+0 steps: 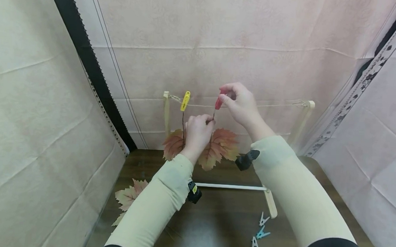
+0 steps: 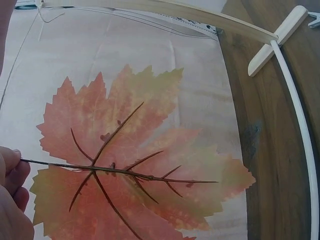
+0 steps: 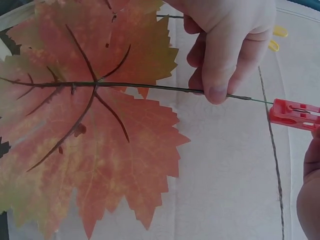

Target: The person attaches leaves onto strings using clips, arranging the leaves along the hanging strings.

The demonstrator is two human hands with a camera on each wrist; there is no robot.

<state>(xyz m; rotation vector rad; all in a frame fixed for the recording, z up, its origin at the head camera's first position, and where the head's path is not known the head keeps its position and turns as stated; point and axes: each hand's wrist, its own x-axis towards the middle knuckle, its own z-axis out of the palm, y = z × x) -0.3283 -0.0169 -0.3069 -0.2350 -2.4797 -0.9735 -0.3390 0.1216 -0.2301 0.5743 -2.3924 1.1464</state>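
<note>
My left hand [image 1: 197,132] pinches the dark stem of an orange-red artificial maple leaf [image 1: 218,149], whose veined side fills much of the left wrist view. My right hand [image 1: 242,105] holds a red clothespin [image 3: 292,114] at the stem's thin tip, beside the string [image 3: 274,160]. Whether the clothespin has gripped the string cannot be told. Left of both hands, a yellow clothespin [image 1: 185,101] sits on the string with another leaf [image 1: 174,144] hanging below by its stem. The left forearm and hand partly cover that leaf.
The string runs between two pale wooden posts [image 1: 306,114]. A white rod [image 1: 229,186] meets a wooden foot [image 1: 270,203] on the brown table. Grey clothespins [image 1: 254,246] and a teal clothespin [image 1: 262,233] lie front right. More leaves [image 1: 127,198] lie left, partly behind the sleeve.
</note>
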